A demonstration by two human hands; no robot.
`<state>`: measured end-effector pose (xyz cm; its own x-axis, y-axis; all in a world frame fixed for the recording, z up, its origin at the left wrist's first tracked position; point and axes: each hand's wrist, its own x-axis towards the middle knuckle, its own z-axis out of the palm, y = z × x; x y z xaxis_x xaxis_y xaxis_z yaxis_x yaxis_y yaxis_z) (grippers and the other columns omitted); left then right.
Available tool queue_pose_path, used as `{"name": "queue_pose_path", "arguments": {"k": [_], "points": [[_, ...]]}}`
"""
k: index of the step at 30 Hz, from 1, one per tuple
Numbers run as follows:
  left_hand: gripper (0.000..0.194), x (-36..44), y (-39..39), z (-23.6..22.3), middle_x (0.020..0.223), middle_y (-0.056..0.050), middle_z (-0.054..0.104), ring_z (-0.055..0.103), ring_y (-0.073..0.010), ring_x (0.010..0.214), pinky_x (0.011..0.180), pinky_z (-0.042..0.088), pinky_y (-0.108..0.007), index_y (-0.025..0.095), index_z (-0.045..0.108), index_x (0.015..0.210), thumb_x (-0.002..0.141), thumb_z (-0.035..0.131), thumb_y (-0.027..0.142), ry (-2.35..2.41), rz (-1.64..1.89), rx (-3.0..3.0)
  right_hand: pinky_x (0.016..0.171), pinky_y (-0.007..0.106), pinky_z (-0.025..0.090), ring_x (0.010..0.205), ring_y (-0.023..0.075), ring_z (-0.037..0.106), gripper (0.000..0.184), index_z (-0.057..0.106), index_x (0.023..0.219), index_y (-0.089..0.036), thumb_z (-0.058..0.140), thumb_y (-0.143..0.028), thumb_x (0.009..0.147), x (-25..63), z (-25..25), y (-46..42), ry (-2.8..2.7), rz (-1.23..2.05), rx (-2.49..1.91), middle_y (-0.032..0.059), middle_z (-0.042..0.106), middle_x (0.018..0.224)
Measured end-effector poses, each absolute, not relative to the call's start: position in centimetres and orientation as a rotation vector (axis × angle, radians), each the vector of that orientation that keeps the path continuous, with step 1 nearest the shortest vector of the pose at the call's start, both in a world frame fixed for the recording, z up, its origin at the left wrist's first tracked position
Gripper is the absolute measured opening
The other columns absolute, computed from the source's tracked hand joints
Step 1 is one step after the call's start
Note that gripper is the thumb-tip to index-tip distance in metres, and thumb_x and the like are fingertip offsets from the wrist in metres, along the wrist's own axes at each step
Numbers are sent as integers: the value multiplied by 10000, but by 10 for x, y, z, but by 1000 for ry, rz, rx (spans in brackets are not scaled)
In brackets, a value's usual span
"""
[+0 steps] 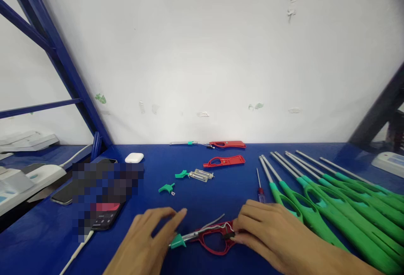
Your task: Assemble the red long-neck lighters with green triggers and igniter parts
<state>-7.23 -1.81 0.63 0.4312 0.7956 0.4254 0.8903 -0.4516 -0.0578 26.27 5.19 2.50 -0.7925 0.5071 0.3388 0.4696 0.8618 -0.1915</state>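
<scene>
A red lighter shell half (212, 250) lies open-side up at the front of the table, with white wires and a small black part (228, 236) inside it. A metal tube with a green collar (178, 241) extends from its left end. My right hand (268, 233) has its fingers closed around the shell's right end, by the black part; the exact contact is hidden. Beside the green collar is my left hand (148, 233), thumb and forefinger apart above the tube. Its other fingers are partly hidden, and nothing shows between the visible fingertips.
Several green long-necked lighters (334, 207) lie along the right, next to a screwdriver (260, 189). Ahead are another red shell half (224, 161), clear fuel tanks (199, 175), green triggers (166, 188) and a red lighter assembly (227, 144). Phones (105, 220) and a white case (134, 157) are left.
</scene>
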Motion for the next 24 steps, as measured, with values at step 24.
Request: {"name": "queue_pose_path", "arguments": {"k": [24], "points": [[329,-28,-14,22,982,10,737,738,-127,825,721,609,-175,312,708,1220,1092,439,172,-1393,-703,-2517,637,339,418,778,197,683,173,667,1053,-243,554,-351,1126,261,23,52,-2624,109,-720,-28,741,925]]}}
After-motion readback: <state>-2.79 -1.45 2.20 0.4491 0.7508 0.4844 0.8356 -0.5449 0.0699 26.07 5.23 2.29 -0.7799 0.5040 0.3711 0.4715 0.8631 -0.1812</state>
